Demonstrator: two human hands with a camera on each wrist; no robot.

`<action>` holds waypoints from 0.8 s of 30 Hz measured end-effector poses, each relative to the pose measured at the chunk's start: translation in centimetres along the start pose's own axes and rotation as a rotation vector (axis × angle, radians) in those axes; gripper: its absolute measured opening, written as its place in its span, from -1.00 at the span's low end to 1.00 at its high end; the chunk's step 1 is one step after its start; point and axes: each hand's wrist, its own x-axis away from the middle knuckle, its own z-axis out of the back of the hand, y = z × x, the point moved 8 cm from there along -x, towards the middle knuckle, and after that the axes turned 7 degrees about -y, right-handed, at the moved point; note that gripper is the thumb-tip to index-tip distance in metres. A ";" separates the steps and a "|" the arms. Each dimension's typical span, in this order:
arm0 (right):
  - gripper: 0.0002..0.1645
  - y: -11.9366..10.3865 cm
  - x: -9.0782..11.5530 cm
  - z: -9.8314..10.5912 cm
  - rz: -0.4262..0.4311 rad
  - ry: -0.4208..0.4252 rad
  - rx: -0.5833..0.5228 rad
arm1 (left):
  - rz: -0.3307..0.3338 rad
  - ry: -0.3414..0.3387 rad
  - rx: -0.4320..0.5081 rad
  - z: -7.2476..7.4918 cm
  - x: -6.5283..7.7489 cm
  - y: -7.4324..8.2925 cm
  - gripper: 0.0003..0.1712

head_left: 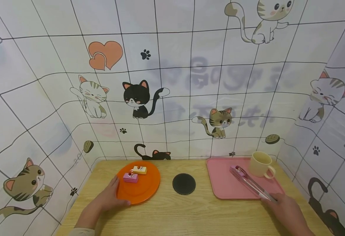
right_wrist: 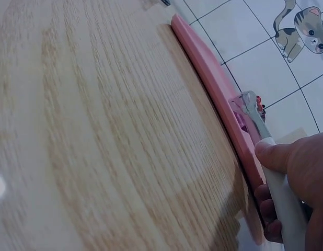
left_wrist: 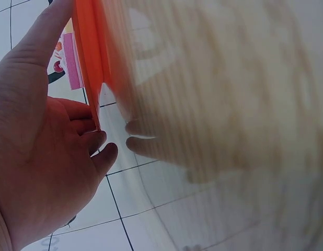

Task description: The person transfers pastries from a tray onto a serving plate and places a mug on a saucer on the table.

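My left hand [head_left: 110, 196] holds the rim of an orange plate [head_left: 143, 193], thumb at its near edge and fingers along its left side. On the plate sit a pink toy cake slice [head_left: 130, 178] and a yellow toy cake slice [head_left: 139, 170], each with a red cherry on top. My right hand [head_left: 287, 209] grips a pair of tongs [head_left: 256, 187] by the handle end, over the pink tray [head_left: 219, 183]. At the tongs' far end is a small pink-purple piece [head_left: 235, 170] with a red top; whether the tips pinch it I cannot tell.
A pale yellow mug [head_left: 260, 164] stands at the tray's back right corner, handle to the right. A round black coaster [head_left: 184, 184] lies between plate and tray on the wooden table [head_left: 175, 213]. A cat-patterned tile sheet [head_left: 175, 108] surrounds the table's back and sides.
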 end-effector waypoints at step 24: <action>-0.44 -1.9 0.9 0.5 0.066 0.123 0.047 | -0.014 0.006 -0.022 0.0 0.0 0.0 0.66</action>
